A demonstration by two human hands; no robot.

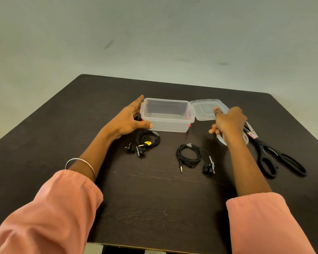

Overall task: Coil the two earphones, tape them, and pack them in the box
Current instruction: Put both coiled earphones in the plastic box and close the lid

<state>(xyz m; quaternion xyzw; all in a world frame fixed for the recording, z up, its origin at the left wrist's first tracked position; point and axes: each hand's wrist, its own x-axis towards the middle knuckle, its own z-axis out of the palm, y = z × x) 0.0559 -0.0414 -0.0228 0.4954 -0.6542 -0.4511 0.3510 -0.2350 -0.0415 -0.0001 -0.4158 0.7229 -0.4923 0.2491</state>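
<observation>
Dark worktop [154, 198] is carrying two light, floppy earphones [188, 155], best pinched by their coils, while the left hand [128, 120] is steadying the box [167, 116] with straight fingers and the right hand [228, 121] is touching its lid [204, 110].

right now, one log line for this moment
box open, empty | left hand steadies box | right hand on lid | both earphones on table

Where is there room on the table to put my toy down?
Bare table lies near the front edge, between the sleeves. Crowded: by the box, both earphones, tape roll and scissors.
</observation>
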